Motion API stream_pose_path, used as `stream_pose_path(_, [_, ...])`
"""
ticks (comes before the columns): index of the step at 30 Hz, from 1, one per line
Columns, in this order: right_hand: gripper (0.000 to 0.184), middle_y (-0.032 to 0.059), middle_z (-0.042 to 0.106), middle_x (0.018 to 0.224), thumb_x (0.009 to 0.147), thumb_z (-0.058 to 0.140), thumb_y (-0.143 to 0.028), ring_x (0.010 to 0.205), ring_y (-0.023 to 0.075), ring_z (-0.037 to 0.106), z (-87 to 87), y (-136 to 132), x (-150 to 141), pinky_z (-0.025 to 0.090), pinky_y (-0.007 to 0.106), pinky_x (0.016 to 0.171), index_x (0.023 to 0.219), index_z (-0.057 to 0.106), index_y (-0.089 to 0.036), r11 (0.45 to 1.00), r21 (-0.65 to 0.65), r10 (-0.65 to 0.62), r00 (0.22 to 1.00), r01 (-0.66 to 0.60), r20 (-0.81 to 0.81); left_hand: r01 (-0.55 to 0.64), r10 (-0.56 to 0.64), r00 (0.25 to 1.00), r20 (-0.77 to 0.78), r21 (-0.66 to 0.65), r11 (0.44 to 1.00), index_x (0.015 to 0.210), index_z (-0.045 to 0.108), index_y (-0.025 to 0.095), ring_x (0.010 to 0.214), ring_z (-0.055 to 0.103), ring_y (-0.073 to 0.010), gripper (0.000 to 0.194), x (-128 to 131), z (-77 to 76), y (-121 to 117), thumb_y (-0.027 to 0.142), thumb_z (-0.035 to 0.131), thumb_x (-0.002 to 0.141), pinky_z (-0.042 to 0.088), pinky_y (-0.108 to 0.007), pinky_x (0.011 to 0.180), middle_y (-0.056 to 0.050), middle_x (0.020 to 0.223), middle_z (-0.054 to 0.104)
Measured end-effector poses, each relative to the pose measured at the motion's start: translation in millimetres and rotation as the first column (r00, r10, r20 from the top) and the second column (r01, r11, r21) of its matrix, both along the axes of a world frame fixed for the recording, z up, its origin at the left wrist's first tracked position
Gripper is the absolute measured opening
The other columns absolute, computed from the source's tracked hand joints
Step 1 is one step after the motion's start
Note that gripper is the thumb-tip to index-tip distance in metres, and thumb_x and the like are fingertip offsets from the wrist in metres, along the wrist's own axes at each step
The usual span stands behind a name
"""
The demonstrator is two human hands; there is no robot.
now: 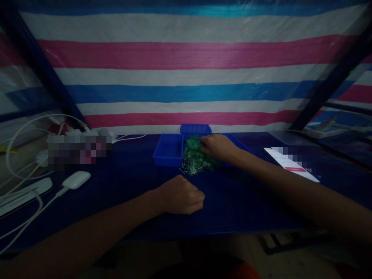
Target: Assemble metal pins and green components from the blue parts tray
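A heap of small green, see-through pieces with thin metallic pins (pixel 194 159) lies on the dark blue table, between and in front of blue bins. My right hand (pixel 219 147) reaches over the heap's right side. Its fingers curl down among the green pieces, and their tips are hidden. Nearer to me, my left hand (pixel 183 195) is closed in a fist, back of the hand up, low over or on the table. Whatever it may hold is out of sight. Left of the heap stands an open blue bin (pixel 167 161).
Behind the heap is another blue bin (pixel 195 128); one more (pixel 238 142) is partly behind my right hand. A bright tablet-like screen (pixel 302 173) lies at right. White cables, a white charger (pixel 76 180) and a power strip crowd the left. Striped sheeting (pixel 186 54) hangs behind.
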State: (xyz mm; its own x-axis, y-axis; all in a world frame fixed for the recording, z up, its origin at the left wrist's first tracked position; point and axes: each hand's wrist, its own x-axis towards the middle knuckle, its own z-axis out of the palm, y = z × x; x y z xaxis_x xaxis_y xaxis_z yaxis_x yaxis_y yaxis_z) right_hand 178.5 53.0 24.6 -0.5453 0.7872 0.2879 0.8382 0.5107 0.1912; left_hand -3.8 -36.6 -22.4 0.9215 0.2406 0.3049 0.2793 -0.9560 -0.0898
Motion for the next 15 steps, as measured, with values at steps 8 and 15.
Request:
stream_pose_path(8, [0.022,0.0061,0.064,0.078,0.078,0.045,-0.025,0.066,0.0158,0.056,34.2,-16.5,14.8,0.039,0.028,0.061,0.089,0.061,-0.015,0.993,0.099,0.106,0.895,-0.070,-0.433,-0.174,0.181,0.983,0.028,-0.159,0.972,0.055,0.045,0.016,0.045,0.045,-0.0078,0.033,1.9,5.7,3.1,0.027,0.040,0.086,0.026,-0.023,0.045,0.003,0.049,0.048])
stream_pose_path(15, [0.018,0.0003,0.056,0.066,0.078,0.047,-0.029,0.057,0.0101,0.049,0.9,-45.3,22.5,0.037,0.023,0.052,0.082,0.058,-0.015,0.944,-0.172,0.053,0.642,-0.283,-0.765,-0.366,0.445,0.891,0.086,-0.444,0.818,0.058,0.046,0.015,0.045,0.041,-0.0068,0.037,3.7,7.5,11.2,0.036,0.038,0.087,0.024,-0.021,0.046,0.004,0.049,0.044])
